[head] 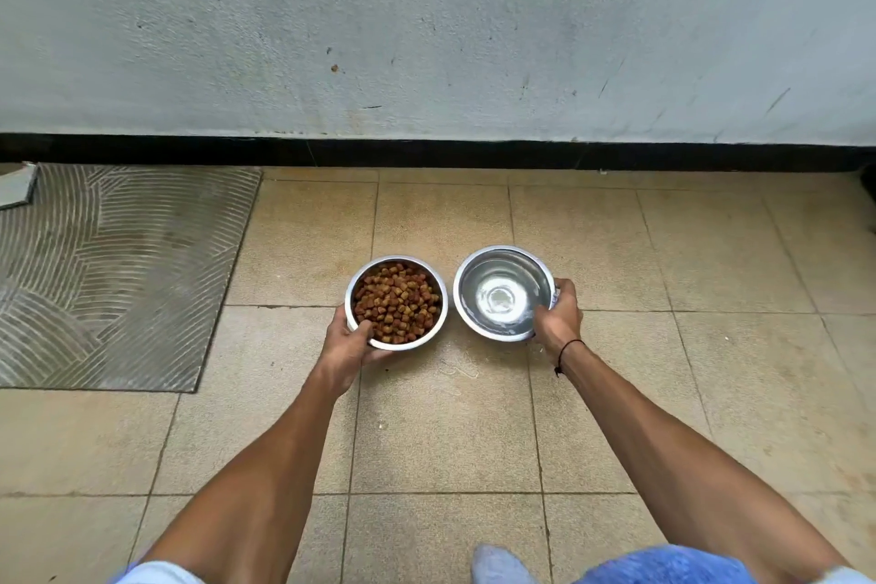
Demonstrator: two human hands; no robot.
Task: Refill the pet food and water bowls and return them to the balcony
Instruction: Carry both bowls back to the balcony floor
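The food bowl (397, 302) is gripped at its near rim by the left hand (349, 341); beside it, the water bowl (503, 293) is held by the right hand (559, 317), both low over the tiled floor (445, 436).

A pale grey-blue plaster wall (426, 24), scuffed and speckled with dark marks, rises ahead, well beyond the hands. A black skirting band (426, 153) runs along its foot. Beige square floor tiles (441, 432) with dark grout lie underneath. A grey ribbed mat (109, 270) lies far left. Soft, even daylight.
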